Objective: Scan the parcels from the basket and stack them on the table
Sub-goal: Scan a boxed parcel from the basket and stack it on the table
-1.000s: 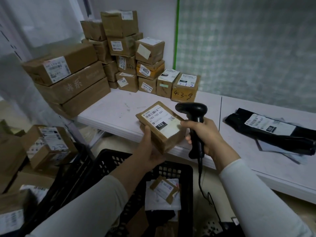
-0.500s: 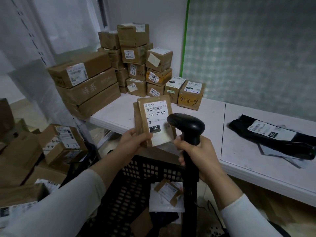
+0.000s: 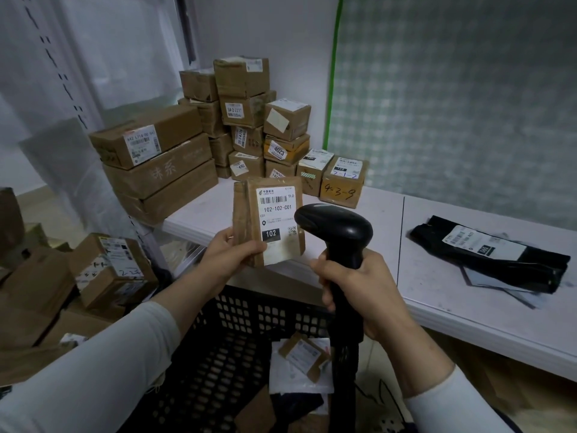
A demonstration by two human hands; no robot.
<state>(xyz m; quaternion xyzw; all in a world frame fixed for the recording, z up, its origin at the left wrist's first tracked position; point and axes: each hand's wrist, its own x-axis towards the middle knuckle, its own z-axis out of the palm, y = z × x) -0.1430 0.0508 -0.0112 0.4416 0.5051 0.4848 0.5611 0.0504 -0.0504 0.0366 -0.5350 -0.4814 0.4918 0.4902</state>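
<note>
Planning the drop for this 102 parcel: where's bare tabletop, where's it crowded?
Biggest free patch: bare table between the 4-3-9 box and the black mailer, running to the front edge. Smaller patch in front of the long cartons. Back left corner is crowded with stacked boxes.

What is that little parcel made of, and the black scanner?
The parcel looks like matte brown cardboard, creased at its edges, with a white paper label. The scanner seems hard black plastic: smooth, with a soft sheen on its head.
</note>
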